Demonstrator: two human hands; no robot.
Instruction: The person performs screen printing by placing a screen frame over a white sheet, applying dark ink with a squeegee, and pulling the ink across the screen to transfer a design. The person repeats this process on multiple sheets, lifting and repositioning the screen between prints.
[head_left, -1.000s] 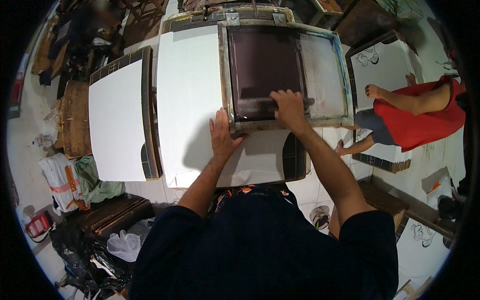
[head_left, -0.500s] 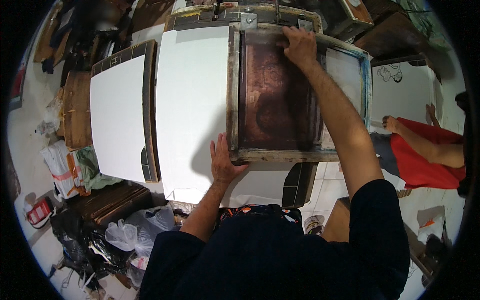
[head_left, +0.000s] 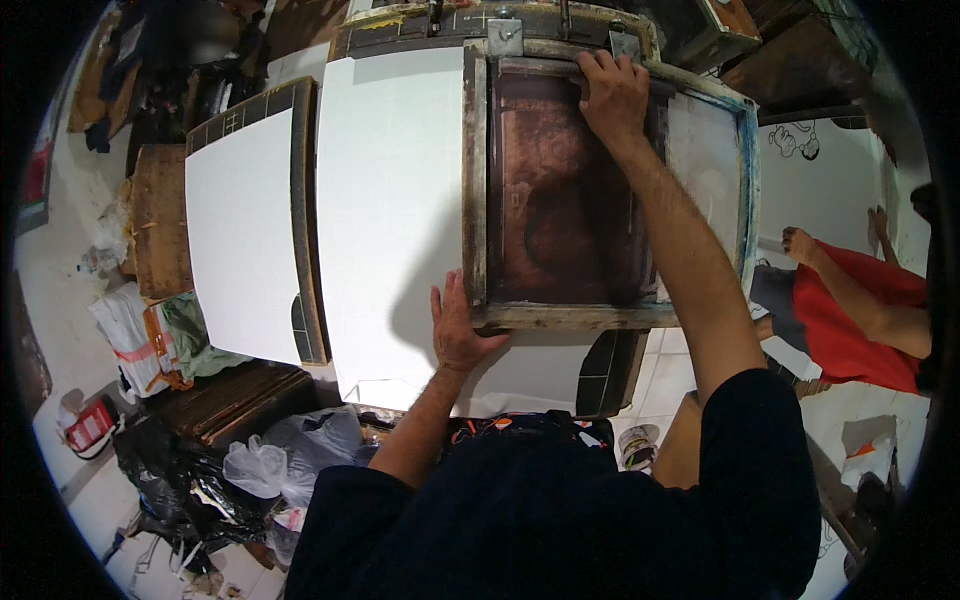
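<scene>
A wooden-framed printing screen [head_left: 530, 318] with a dark reddish-brown mesh lies over a large white sheet [head_left: 390, 200] on a dark board. At the screen's far end my right hand [head_left: 615, 100] is closed, its fingers curled downward beside the hinge clamps; whatever it grips is hidden under the fingers. My left hand [head_left: 462, 335] rests flat on the white sheet, fingers spread, next to the screen's near left corner. My right forearm and its shadow cover part of the mesh.
Another board with a white sheet [head_left: 240, 220] stands to the left. Metal hinge clamps [head_left: 505, 38] line the far edge. Plastic bags [head_left: 290, 455] lie at the lower left. At the right, a person in red [head_left: 860, 320] is beside a printed sheet [head_left: 825, 180].
The whole view has shifted slightly, so the screen and boards sit a little farther right. Both hands keep nearly the same places against the screen.
</scene>
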